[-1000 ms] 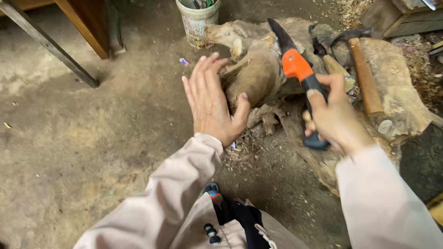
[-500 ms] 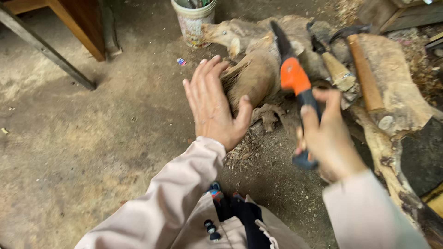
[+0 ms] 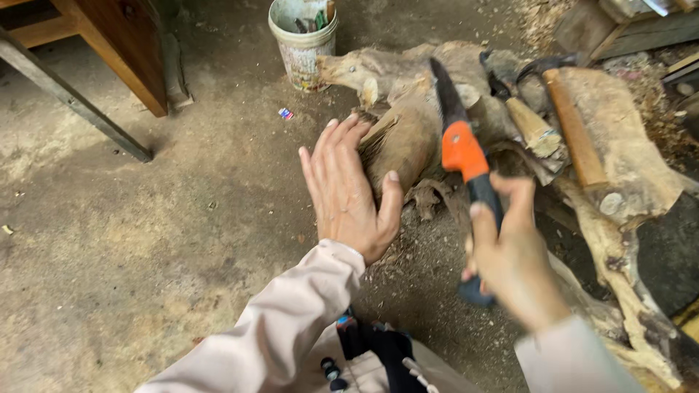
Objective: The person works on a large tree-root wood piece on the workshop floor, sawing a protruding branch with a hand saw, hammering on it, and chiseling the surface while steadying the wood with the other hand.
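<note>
The right hand (image 3: 513, 255) has its fingers clenched around the black grip of a folding saw (image 3: 464, 156) with an orange body, its dark blade pointing up and away over a gnarled piece of root wood (image 3: 408, 138) lying on the dirt floor (image 3: 145, 218). The left hand (image 3: 346, 193) is released, fingers flat and spread, just beside the wood's near side. A paint-stained bucket (image 3: 302, 40) stands beyond, and 2 wooden-handled tools (image 3: 553, 124) lie on the wood to the right.

Floor (image 3: 131, 240): bare, dusty concrete, sawdust-strewn
Furniture: brown wooden leg (image 3: 127, 44) top left, slanting grey bar (image 3: 73, 102) beside it
Light: soft, even
</note>
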